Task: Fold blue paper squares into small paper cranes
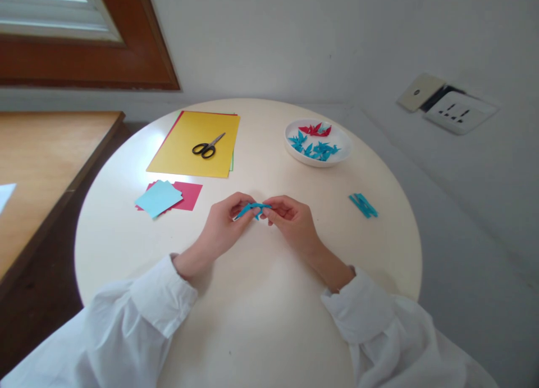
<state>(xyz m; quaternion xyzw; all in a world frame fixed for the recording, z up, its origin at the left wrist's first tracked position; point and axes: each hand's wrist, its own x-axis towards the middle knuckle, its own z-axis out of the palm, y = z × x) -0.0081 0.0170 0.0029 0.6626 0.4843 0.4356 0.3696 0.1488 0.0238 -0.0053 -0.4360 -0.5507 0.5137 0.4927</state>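
Note:
A small folded blue paper crane (252, 207) is pinched between both hands above the middle of the round table. My left hand (229, 219) grips its left part between thumb and fingers. At its right end, my right hand (292, 217) closes thumb and fingertips on the paper. Fingers partly cover the crane, so its full shape is hidden. Beyond the hands, a white dish (319, 163) holds several blue paper cranes (324, 151) and red ones (315, 130). Several folded blue paper strips (364, 205) lie to the right.
Black-handled scissors (207, 147) rest on yellow paper sheets (181, 146) at the back left. Light blue paper squares (159, 198) overlap pink ones (190, 195) left of my hands. The white round table (261, 320) stands near a wall with a socket (458, 112).

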